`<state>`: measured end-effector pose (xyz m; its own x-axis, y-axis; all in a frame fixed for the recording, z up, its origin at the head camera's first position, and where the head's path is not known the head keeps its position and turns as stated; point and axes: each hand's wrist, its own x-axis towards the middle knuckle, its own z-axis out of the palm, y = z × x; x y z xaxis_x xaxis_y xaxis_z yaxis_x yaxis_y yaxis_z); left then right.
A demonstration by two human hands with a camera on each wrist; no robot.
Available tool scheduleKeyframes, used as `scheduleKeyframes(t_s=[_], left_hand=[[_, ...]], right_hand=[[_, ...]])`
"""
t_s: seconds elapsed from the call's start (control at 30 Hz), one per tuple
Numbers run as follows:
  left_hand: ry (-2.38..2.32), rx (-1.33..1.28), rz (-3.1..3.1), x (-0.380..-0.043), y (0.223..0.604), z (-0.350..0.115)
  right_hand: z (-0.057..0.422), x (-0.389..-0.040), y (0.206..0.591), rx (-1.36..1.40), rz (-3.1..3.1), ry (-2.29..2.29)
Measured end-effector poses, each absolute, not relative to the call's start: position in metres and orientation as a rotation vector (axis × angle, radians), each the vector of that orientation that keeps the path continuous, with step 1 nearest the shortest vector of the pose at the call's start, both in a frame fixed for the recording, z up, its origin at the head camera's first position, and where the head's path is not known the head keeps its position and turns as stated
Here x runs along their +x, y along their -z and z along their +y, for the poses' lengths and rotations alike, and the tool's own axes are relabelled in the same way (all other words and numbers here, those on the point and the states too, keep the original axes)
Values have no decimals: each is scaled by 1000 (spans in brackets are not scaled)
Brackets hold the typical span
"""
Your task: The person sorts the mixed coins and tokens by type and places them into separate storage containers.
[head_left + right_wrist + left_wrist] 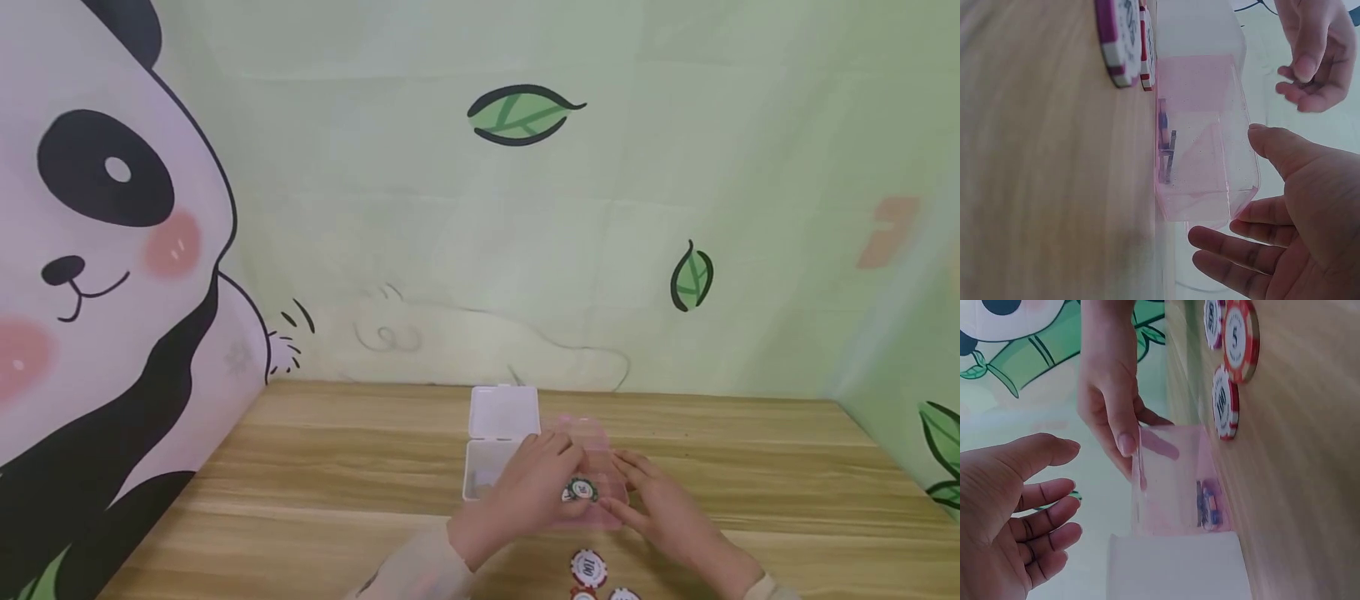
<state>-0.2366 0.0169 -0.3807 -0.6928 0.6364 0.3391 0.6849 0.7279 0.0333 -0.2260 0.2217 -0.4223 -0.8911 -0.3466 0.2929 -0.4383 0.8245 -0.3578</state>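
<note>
My left hand hangs over a clear pink plastic box. Its fingers are loosely bent, and the left wrist view shows a gap between thumb and fingers with nothing held. On the box's right side, my right hand holds the wall, thumb at the rim and fingers along the outside. Inside the pink box lie a green-edged poker chip and at least one more, seen through the wall as dark and blue edges. The pink lid stands open behind.
Left of the pink box is a white plastic box with its lid open. On the wooden table in front lie a dark red 100 chip, a red 5 chip and a purple chip. A printed cloth hangs behind.
</note>
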Motion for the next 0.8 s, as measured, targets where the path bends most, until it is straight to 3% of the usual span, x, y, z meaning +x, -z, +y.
scheduleKeyframes(t_s=[0.3,0.8], left_hand=[[309,-1062,-2474,-215,390,10],[588,-999,-2721,-190,406,2]], right_hand=[[222,-225,422,605,-2778,-616],[222,-224,424,580,-2782,-620]])
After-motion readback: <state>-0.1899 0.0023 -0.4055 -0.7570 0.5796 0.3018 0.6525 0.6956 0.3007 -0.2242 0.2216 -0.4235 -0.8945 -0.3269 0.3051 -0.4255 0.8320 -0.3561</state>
